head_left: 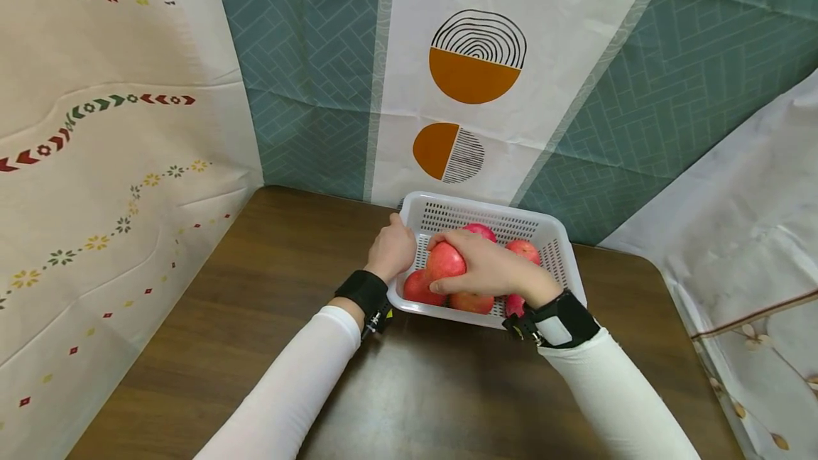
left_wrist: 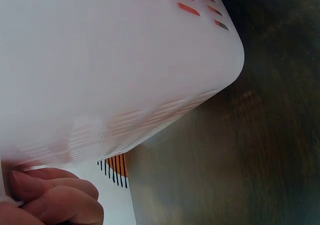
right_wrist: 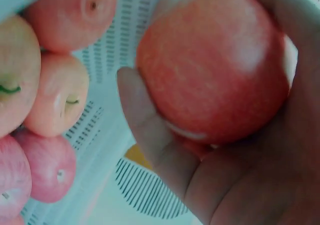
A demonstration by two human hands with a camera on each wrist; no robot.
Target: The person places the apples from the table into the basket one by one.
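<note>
A white plastic basket [head_left: 486, 213] with slotted walls stands at the back of the table and holds several red apples [head_left: 422, 289]. My left hand [head_left: 391, 250] grips its left rim; in the left wrist view its curled fingers [left_wrist: 65, 200] are at the edge, beside the basket's outer wall [left_wrist: 100, 60]. Over the basket's left part, my right hand [head_left: 495, 265] holds a red apple [head_left: 446, 261], thumb and fingers around it. Up close in the right wrist view, that apple [right_wrist: 215, 65] sits within the hand, with other apples [right_wrist: 55, 95] lying in the basket beyond.
The brown wooden table [head_left: 255, 304] extends to the left and in front of the basket. A patterned cloth [head_left: 319, 91] hangs right behind it. Light cloths hang at the left [head_left: 128, 197] and right [head_left: 754, 218] sides of the table.
</note>
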